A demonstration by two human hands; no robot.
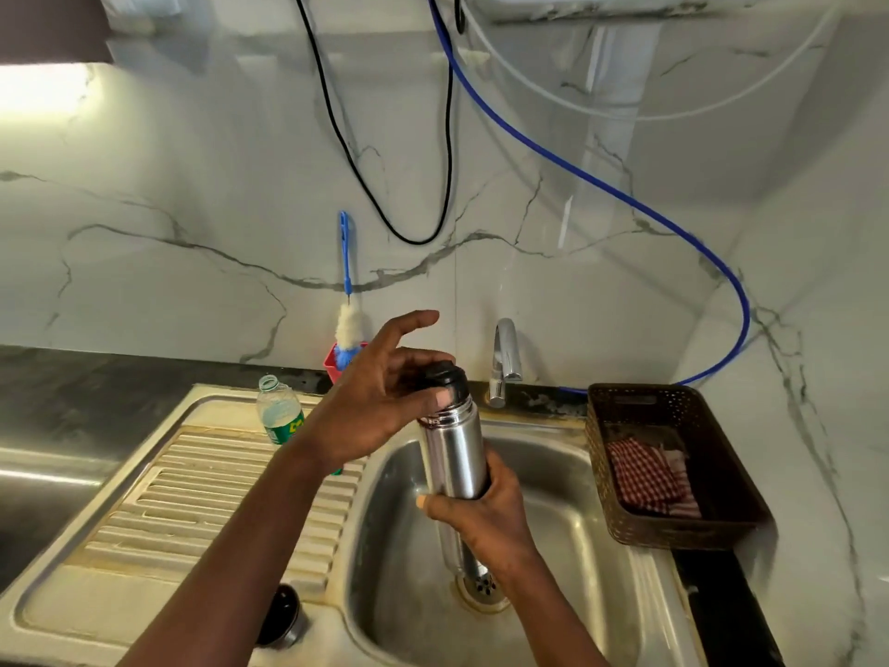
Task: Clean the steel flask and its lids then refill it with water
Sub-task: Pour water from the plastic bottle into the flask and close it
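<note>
Now left hand (pixel 380 406) pinches lid (pixel 445 377) on flask (pixel 454 454); basket (pixel 673 527) seemingly holds cloth (pixel 644 474)

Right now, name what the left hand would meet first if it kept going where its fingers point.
The black lid of the steel flask: the left hand has its thumb on it. Beyond that, probably the tap, though depth is unclear.

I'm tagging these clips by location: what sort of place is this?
Probably a home kitchen: a steel sink with a ribbed drainboard, a tap behind it, and a bottle brush against the marble-look wall.
</note>
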